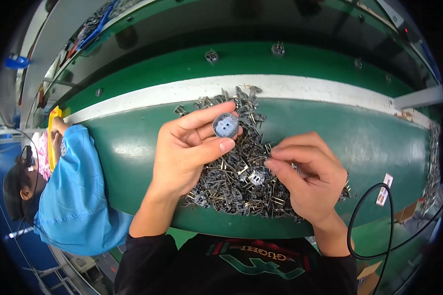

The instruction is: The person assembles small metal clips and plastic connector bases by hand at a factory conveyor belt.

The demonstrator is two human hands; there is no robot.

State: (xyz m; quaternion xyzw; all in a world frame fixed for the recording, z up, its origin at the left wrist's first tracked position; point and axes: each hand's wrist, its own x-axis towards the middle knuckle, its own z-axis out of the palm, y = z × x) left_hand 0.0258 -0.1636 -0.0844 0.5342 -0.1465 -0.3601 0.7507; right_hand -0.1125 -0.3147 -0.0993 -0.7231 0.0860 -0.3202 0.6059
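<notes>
Between the thumb and fingers of my left hand (184, 147) is a round grey plastic piece (226, 125), with a paler face and two small dark holes turned up. To its right, my right hand (310, 172) has thumb and forefinger pinched over the pile; whatever they hold, if anything, is too small to make out. Below both hands spreads a heap of small dark plastic parts with metal pins (231, 189). One lighter round part (256, 178) lies on top of the heap.
The green bench (379, 132) ends at a white rail (300, 86), beyond which a green belt (172, 66) carries a few scattered parts (278, 47). A black cable (352, 231) loops at the right, near a white label strip (384, 189). A person in blue (76, 196) works at the left.
</notes>
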